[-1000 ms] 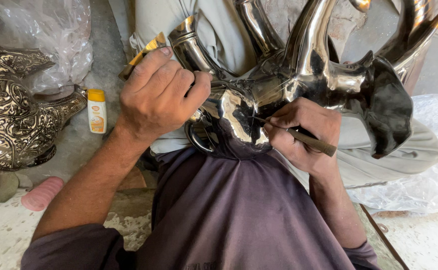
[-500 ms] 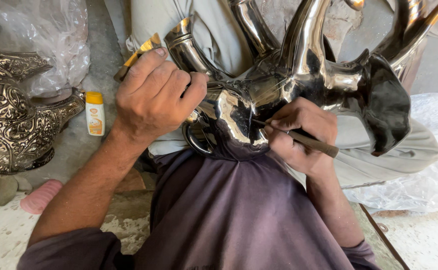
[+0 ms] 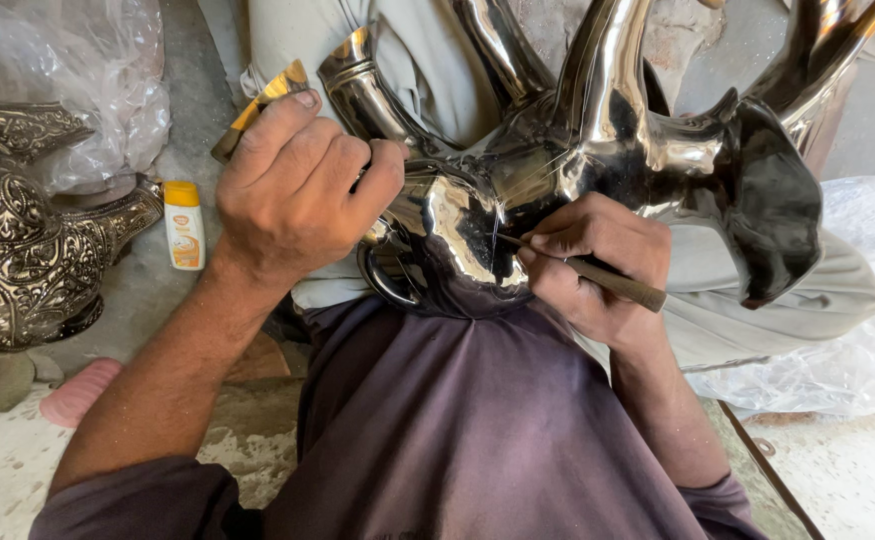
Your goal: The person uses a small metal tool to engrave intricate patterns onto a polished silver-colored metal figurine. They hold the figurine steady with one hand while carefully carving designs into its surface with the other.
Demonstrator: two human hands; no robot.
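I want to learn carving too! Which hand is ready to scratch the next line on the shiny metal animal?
Probably the right hand: it holds the thin engraving tool, tip on the shiny metal animal. The left hand grips it.

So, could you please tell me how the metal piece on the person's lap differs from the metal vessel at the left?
The lap piece is smooth and mirror-bright with curved horn-like arms; the vessel at the left is covered in dense embossed pattern. The lap piece is gripped by the left hand while the right hand puts a thin tool to it; the vessel stands untouched on the floor. Both are silvery metal.
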